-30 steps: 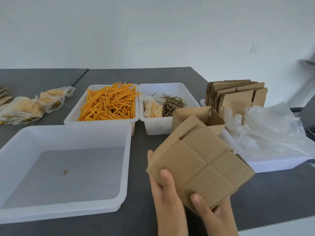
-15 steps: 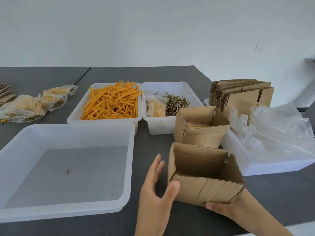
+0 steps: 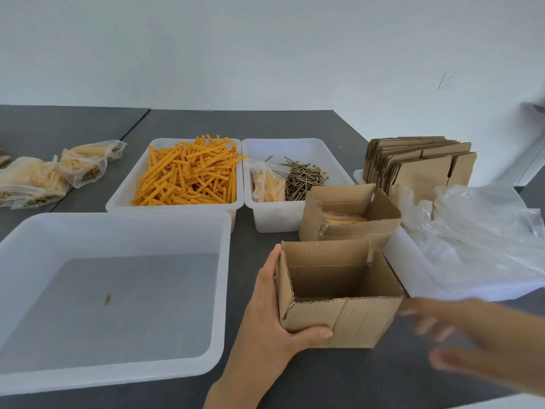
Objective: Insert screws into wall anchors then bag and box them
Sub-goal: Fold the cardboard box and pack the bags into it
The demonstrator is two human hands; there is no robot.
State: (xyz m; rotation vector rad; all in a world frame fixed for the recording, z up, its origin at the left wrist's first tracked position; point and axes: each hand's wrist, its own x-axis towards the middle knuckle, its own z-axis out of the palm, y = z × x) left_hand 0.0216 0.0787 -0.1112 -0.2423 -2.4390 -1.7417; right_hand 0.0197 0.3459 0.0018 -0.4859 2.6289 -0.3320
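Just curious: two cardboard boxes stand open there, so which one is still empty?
The near box, gripped by the left hand, is empty. The box behind it already holds yellowish contents.

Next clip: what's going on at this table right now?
A person is packing screw-and-anchor kits. Their left hand grips an open, empty cardboard box standing on the table; the blurred right hand is beside it, holding nothing. Behind it, a second box already holds something yellowish. Trays of orange anchors and screws sit further back.
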